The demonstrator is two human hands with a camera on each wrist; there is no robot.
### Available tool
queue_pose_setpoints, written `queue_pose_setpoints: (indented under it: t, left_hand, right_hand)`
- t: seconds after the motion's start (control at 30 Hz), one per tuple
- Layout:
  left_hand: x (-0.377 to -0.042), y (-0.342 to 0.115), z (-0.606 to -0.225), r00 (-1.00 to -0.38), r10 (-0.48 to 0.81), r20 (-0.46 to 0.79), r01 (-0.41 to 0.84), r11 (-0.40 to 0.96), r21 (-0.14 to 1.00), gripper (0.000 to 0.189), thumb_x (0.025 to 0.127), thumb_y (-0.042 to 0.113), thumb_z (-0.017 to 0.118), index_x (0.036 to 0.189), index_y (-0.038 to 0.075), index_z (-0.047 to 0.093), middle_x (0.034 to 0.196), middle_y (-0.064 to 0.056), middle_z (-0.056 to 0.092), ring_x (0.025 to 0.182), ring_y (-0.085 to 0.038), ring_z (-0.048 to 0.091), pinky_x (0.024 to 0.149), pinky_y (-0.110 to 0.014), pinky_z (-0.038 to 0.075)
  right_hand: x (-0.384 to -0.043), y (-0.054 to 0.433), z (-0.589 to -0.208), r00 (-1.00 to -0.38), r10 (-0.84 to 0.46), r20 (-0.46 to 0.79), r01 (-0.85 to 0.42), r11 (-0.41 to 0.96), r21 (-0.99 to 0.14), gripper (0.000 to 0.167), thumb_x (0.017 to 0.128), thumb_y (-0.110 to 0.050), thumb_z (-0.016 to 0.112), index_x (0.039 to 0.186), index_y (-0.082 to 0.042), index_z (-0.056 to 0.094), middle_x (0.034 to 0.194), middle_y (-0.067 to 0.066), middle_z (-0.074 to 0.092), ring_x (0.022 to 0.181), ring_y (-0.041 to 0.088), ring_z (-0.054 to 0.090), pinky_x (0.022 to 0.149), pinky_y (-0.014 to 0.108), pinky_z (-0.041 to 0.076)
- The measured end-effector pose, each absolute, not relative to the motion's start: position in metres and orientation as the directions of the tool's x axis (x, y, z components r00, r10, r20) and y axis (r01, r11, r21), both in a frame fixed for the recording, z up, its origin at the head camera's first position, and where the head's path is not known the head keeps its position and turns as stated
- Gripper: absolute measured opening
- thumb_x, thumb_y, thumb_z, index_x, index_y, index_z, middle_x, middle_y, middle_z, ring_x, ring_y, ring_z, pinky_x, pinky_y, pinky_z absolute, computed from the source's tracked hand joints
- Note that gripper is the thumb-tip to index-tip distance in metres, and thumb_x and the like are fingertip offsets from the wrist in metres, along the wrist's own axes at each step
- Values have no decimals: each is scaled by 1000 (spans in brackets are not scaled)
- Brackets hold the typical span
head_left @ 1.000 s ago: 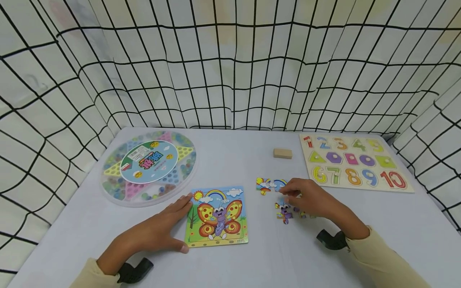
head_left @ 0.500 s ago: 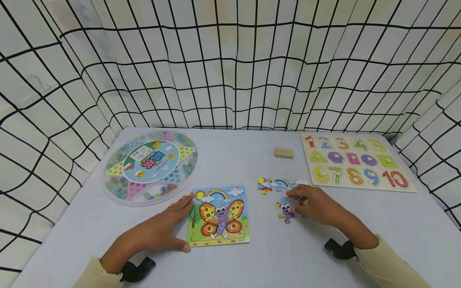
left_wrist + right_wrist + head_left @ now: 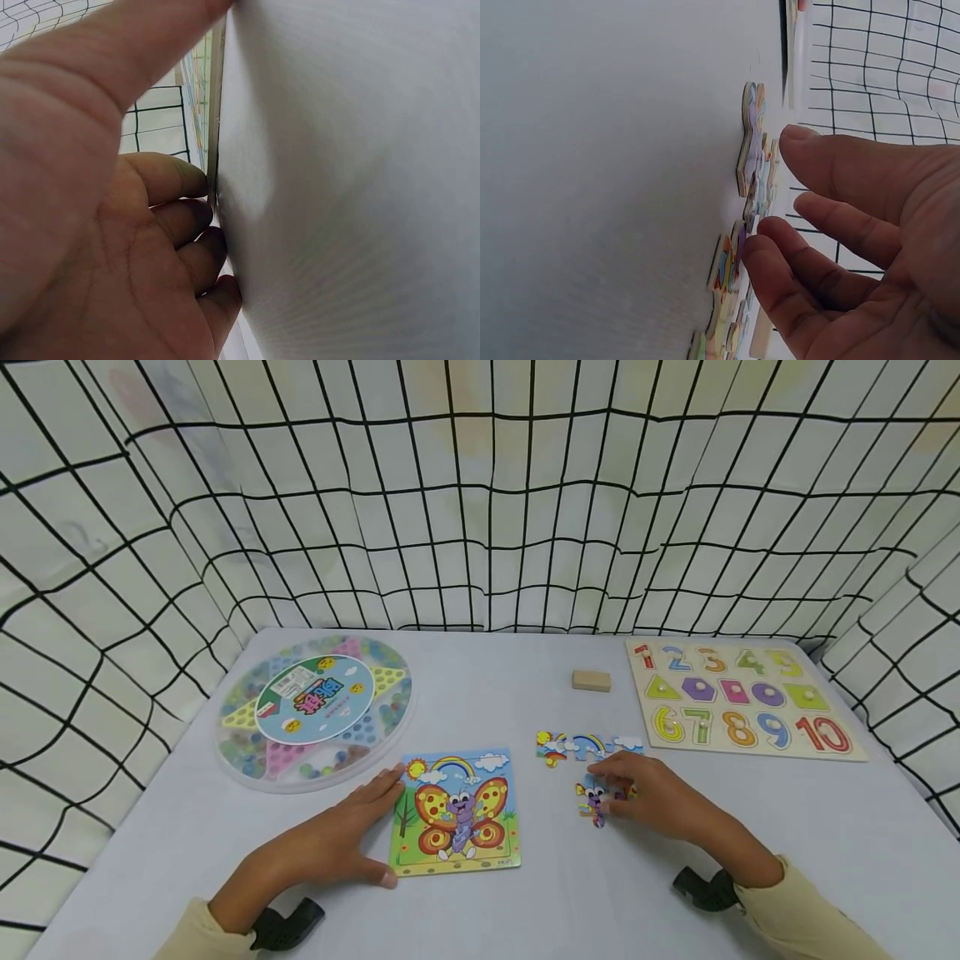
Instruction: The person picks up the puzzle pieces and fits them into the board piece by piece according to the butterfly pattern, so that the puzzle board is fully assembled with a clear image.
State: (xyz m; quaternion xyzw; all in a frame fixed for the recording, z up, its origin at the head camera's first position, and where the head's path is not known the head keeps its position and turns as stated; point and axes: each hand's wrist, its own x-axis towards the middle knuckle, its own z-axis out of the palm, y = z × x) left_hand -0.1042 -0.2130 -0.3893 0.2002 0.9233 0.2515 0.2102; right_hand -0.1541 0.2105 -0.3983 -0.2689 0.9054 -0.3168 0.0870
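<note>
In the head view, a square butterfly puzzle board (image 3: pixel 454 812) lies flat on the white table. My left hand (image 3: pixel 326 843) rests at its left side, fingertips at the upper left edge and thumb at the lower left corner. The left wrist view shows those fingers (image 3: pixel 180 176) against the thin board edge. To the right, my right hand (image 3: pixel 652 793) hovers low over loose butterfly puzzle pieces (image 3: pixel 592 802), partly covering them. In the right wrist view its thumb and fingers are spread apart, fingertips close to or touching a piece (image 3: pixel 739 244); contact is unclear.
A row of sky and rainbow puzzle pieces (image 3: pixel 590 746) lies just beyond my right hand. Farther back are a small wooden block (image 3: pixel 591 681) and a number-and-shape board (image 3: pixel 750 697). A round marble game (image 3: pixel 315 710) stands at left. Black netting (image 3: pixel 487 489) encloses the table.
My right hand has drawn back from the rainbow row to the butterfly pieces below, uncovering the row's right end. The left hand stays at the board's edge.
</note>
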Motion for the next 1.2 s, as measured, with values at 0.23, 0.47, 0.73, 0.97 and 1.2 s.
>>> queue_pose_setpoints:
  t: [0.23, 0.47, 0.73, 0.97, 1.2]
  left_hand:
    - [-104, -214, -390, -830, 479, -286, 269, 792, 548, 114, 69, 53, 82, 156, 10, 22, 163, 0, 5, 147, -32, 6, 112, -56, 21]
    - [-104, -214, -390, -829, 481, -286, 272, 793, 546, 114, 69, 53, 82, 156, 9, 22, 163, 0, 5, 147, -33, 7, 112, -56, 21]
    - [-105, -214, -390, -826, 484, -288, 275, 793, 544, 114, 69, 54, 82, 156, 9, 22, 163, 0, 5, 147, -33, 7, 112, -56, 21]
    - [-105, -214, -391, -827, 486, -283, 281, 793, 541, 114, 69, 55, 81, 156, 10, 21, 163, 0, 4, 147, -34, 7, 112, -57, 20]
    - [-104, -213, -389, -829, 483, -284, 277, 794, 541, 113, 70, 53, 82, 156, 10, 22, 163, 0, 5, 147, -35, 7, 112, -57, 20]
  right_hand:
    - [-152, 205, -397, -846, -534, -14, -417, 677, -607, 47, 80, -6, 78, 126, -5, 65, 105, 1, 59, 86, 17, 52, 71, 28, 49]
    - [-153, 200, -398, -844, -533, -56, -421, 725, -545, 45, 81, -4, 78, 124, -9, 67, 119, 6, 58, 101, 20, 50, 75, 28, 49]
    - [-157, 200, -395, -791, -607, -82, -488, 706, -513, 44, 83, -1, 73, 126, -3, 64, 121, 9, 54, 103, 20, 51, 80, 31, 50]
    - [-162, 200, -393, -742, -664, -89, -530, 663, -529, 39, 85, -2, 71, 123, -4, 66, 112, 4, 53, 94, 16, 49, 76, 28, 49]
    - [-167, 201, -392, -768, -625, -142, -464, 695, -549, 42, 84, -7, 74, 125, -5, 64, 111, 2, 49, 91, 15, 50, 76, 28, 50]
